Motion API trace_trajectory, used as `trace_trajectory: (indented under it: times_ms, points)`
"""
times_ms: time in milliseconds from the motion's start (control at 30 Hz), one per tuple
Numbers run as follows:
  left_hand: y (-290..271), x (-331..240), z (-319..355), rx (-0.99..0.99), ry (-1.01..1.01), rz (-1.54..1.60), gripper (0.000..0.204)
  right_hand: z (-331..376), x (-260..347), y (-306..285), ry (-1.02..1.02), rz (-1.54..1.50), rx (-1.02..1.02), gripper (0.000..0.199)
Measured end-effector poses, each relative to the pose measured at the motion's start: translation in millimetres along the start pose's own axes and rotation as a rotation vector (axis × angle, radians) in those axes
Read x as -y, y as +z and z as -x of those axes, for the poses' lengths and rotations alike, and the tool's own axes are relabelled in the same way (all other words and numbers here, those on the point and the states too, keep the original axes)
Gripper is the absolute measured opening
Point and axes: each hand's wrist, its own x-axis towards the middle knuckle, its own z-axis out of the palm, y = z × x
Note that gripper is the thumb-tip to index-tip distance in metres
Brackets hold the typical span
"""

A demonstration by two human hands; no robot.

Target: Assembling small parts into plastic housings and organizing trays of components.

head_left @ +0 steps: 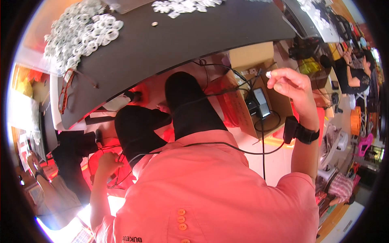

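Item 1: small white piece, pinched at the fingertips of the right hand, which is raised over the open cardboard box. Thumb and forefinger are closed on the piece; the other fingers curl loosely. A black wrist strap with a black device sits on that forearm.

Item 2: cardboard box, under the edge of the dark table, at the person's right. Contents: a dark handheld device with a screen and black cables that trail out across the lap.

Item 3: left hand, low beside the left thigh, fingers curled shut near thin dark cords; whether it grips them cannot be told.

Item 4: dark table, above the knees. On it: 1 large heap of white ring-shaped pieces at the left end, 1 smaller heap at the far edge, 1 small round piece lying alone between them, and red-framed glasses near the left edge.

Item 5: a second person, seated well apart at the right.
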Motion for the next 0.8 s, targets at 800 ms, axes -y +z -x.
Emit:
trace_trajectory:
  times_ms: [800]
  points:
    - [-130, -307, -235, -0.333, 0.739, 0.749, 0.020, -29, -148, -53, 0.628, 0.096, -0.005, 0.026]
